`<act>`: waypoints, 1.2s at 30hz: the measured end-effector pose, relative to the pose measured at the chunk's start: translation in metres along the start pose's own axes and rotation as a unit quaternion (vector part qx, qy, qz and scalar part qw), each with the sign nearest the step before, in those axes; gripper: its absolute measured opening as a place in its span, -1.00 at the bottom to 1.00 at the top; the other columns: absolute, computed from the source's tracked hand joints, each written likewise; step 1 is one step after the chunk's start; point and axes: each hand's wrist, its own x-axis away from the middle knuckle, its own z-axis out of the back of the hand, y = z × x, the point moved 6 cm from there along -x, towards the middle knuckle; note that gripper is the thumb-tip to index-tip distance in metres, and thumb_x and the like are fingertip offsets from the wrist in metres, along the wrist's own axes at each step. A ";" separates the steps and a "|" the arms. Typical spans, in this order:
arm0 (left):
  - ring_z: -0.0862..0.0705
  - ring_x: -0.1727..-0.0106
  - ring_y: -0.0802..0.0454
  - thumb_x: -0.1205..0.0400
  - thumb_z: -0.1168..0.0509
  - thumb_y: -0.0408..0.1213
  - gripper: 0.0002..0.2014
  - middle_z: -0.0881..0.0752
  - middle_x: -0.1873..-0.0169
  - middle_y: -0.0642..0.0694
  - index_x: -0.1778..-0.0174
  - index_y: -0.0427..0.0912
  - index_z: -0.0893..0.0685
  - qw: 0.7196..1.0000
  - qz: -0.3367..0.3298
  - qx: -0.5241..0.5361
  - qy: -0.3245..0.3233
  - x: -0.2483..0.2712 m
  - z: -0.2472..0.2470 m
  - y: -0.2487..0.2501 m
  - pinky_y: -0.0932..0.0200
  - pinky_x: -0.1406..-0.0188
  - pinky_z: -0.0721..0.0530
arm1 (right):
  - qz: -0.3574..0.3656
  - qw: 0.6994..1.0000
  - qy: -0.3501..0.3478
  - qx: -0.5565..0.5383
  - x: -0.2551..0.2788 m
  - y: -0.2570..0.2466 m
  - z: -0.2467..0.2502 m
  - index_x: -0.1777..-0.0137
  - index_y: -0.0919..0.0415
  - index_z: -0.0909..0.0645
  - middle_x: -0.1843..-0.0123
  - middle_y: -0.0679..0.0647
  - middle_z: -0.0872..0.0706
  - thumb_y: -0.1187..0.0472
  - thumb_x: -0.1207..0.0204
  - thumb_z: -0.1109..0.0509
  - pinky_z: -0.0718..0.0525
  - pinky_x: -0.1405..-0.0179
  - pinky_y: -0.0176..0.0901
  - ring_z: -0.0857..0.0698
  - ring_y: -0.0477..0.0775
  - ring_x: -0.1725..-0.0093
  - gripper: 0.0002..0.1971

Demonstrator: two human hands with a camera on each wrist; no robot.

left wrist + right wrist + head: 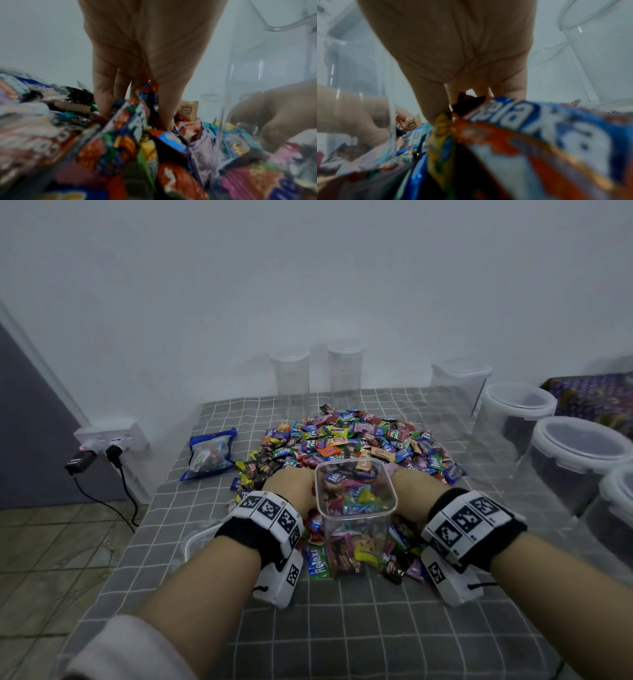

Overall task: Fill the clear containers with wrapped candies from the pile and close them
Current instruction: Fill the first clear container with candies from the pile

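Head view: your left hand [291, 487] and right hand [412, 491] sit low in the candy pile [346, 440], one on each side of the open container [356, 508].
Left grip: your fingers [102, 94] point down into the wrappers, loosely curled around a few candies; how many you actually hold, you cannot tell.
Right grip: same posture, your fingers [513, 86] closing on dark and orange wrappers, with a blue "Relaxa" packet [539, 121] right under the wrist.
Key relation: the container stands upright between your hands, its mouth above both, so each load goes up and inward. Both hands look equally near.
Fill level: roughly two-thirds, as a judgement; its lid is not on.
Lid: a white rim [197, 539] near your left forearm may be it.
Around: lidded clear containers [346, 371] line the back and right edges of the checked cloth [342, 628]; a blue bag [209, 453] lies left of the pile.
Obstruction: the container's rim, which a loaded hand could knock.
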 end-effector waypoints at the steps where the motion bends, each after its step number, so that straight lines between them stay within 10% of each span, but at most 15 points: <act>1: -0.66 0.13 -0.20 -0.66 -0.20 -0.11 -0.77 -0.73 0.14 -0.15 0.17 -0.16 -0.65 1.000 0.000 0.003 0.004 0.002 0.002 0.001 0.03 0.20 -0.61 | -0.007 1.000 0.007 0.000 0.001 0.000 0.003 -0.37 0.09 -0.53 -0.40 0.18 -0.53 0.10 -0.60 -0.27 -0.57 -0.19 -0.12 -0.57 0.18 -0.29 -0.65; 7: -0.60 0.09 -0.17 -0.69 -0.13 -0.27 -0.68 -0.67 0.12 -0.20 0.41 -0.15 -0.34 0.999 0.029 -0.005 0.037 0.014 0.012 -0.002 0.04 0.12 -0.52 | -0.024 0.999 0.041 -0.014 0.009 -0.003 0.016 -0.18 0.22 -0.61 -0.14 0.15 -0.69 0.28 -0.63 -0.18 -0.49 0.06 -0.18 -0.64 0.15 -0.12 -0.77; 11: -0.59 0.15 -0.14 -0.66 -0.20 -0.14 -0.75 -0.63 0.25 -0.12 0.21 -0.22 -0.64 0.993 0.051 0.047 0.094 0.011 0.017 -0.012 0.12 0.21 -0.46 | -0.031 0.997 0.058 -0.036 0.010 -0.003 0.017 -0.12 0.29 -0.64 -0.07 0.20 -0.72 0.29 -0.63 -0.17 -0.48 0.13 -0.17 -0.65 0.16 -0.02 -0.77; 19: -0.54 0.31 -0.10 -0.60 -0.34 -0.08 -0.61 -0.53 0.51 -0.03 0.52 -0.13 -0.49 0.959 0.079 0.190 0.193 0.024 0.041 -0.022 0.10 0.35 -0.37 | -0.064 0.982 0.123 -0.129 0.020 0.002 0.038 0.38 0.16 -0.45 0.37 0.01 -0.49 0.29 -0.55 -0.27 -0.34 0.48 -0.29 -0.46 -0.01 0.34 -0.75; 29: -0.71 0.13 -0.15 -0.57 -0.39 -0.11 -0.73 -0.78 0.25 -0.20 0.14 -0.29 -0.79 0.901 0.046 0.331 0.276 0.044 0.063 -0.012 -0.11 0.04 -0.64 | -0.011 0.936 0.257 -0.239 0.062 -0.008 0.091 0.32 0.31 -0.54 0.37 0.07 -0.60 0.40 -0.47 -0.26 -0.55 0.30 -0.12 -0.64 0.22 0.22 -0.85; 36: -0.51 0.51 0.16 -0.53 -0.44 -0.17 -0.74 -0.57 0.62 0.10 0.48 -0.11 -0.65 0.858 0.031 0.440 0.263 0.055 0.074 -0.005 0.13 0.39 -0.41 | 0.126 0.901 0.349 -0.224 0.103 -0.062 0.116 0.23 0.32 -0.61 0.29 0.03 -0.60 0.32 -0.44 -0.27 -0.42 0.27 -0.31 -0.53 0.04 0.24 -0.90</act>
